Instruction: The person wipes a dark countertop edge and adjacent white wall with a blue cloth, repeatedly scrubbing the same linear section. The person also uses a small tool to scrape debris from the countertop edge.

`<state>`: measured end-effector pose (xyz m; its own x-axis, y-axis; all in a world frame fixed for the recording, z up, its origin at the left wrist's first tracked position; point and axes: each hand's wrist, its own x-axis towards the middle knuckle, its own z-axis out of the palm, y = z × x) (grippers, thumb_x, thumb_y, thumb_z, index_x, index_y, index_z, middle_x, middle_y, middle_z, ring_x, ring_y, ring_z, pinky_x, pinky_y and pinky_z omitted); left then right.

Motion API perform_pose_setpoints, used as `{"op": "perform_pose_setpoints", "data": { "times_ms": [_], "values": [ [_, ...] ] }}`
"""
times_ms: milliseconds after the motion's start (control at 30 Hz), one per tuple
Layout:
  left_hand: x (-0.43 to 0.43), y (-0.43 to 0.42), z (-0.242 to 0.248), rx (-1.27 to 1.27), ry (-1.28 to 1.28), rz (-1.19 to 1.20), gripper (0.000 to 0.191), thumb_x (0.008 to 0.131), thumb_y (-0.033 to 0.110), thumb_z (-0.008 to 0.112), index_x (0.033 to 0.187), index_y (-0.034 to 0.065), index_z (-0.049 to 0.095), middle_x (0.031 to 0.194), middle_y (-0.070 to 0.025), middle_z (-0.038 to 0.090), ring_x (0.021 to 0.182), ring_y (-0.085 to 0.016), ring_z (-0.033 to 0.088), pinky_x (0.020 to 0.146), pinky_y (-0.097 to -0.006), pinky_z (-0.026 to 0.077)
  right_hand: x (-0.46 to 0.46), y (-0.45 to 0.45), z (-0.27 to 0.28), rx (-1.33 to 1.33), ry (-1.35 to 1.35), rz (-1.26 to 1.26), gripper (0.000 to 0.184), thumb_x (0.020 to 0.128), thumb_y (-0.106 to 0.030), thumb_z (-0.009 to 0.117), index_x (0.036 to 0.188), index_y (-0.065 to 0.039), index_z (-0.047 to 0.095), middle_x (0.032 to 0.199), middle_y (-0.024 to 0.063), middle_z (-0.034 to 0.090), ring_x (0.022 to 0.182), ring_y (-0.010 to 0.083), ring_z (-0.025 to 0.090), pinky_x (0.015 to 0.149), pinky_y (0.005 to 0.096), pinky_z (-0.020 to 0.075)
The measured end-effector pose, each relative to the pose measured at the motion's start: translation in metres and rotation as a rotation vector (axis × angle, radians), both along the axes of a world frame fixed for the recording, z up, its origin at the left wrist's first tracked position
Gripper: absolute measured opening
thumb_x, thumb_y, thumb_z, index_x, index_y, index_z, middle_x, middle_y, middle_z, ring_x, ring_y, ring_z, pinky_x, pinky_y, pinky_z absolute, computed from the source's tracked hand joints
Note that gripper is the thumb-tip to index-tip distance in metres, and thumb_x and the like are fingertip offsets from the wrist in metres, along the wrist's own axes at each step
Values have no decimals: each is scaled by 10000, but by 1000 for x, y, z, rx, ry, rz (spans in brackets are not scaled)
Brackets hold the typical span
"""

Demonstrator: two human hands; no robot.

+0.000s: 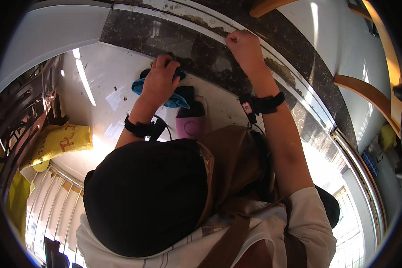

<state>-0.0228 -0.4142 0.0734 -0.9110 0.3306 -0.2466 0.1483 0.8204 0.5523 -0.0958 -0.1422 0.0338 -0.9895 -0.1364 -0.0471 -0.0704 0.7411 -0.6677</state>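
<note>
My left hand [160,78] has its fingers curled on a bunched teal and dark cloth [179,97], low over the white floor beside the dark marbled threshold [194,55]. Part of the cloth is hidden under the palm. My right hand [244,45] is a fist at the white sliding-door track [217,33], where brown, crumbly dirt lies along the groove. Whether it holds something thin cannot be seen. Each wrist wears a black strap with a small device.
A pink slipper [190,126] with a dark-socked foot is below the cloth. Brown openwork furniture [47,83] and a yellow sack [65,142] with red writing stand at left. Curved wooden legs [365,88] rise at right beyond the track. Dark crumbs dot the floor. My knees are close below.
</note>
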Motion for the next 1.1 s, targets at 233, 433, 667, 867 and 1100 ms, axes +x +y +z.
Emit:
{"op": "perform_pose_setpoints", "data": {
  "times_ms": [233,433,667,867,1100],
  "values": [
    [2,-2,-4,4,58,-24,383,744,81,750,1102,93,615,1176,-130,512,1083,-370,563,841,-433,531,-1,-16,-2,-49,33,-80,81,764,-99,675,785,-28,709,770,166,663,725,341,653,665,382,531],
    [1,-1,-4,-2,47,-32,382,747,75,749,1105,82,614,1182,-139,515,1081,-377,564,852,-434,525,-11,-18,-16,-283,-254,-209,125,788,-145,743,879,-59,745,758,112,684,661,253,661,629,317,523],
    [3,-3,0,38,29,3,376,751,60,743,1104,73,614,1198,-156,527,1083,-384,569,868,-434,511,-5,-11,-1,-141,-10,-81,110,807,-142,737,894,-77,752,797,96,638,712,226,639,661,318,506],
    [2,-3,0,36,32,0,377,751,59,740,1106,74,614,1205,-154,527,1085,-380,571,872,-429,512,-4,-11,-7,-61,64,-79,96,818,-132,727,890,-71,749,798,97,644,714,236,647,671,324,509],
    [5,-4,-2,34,27,-1,370,756,59,736,1106,72,615,1213,-152,517,1105,-370,562,877,-426,513,-9,-27,-13,-442,-237,-242,114,823,-164,741,901,-83,755,805,104,655,720,238,655,685,329,518]
  ]
}}
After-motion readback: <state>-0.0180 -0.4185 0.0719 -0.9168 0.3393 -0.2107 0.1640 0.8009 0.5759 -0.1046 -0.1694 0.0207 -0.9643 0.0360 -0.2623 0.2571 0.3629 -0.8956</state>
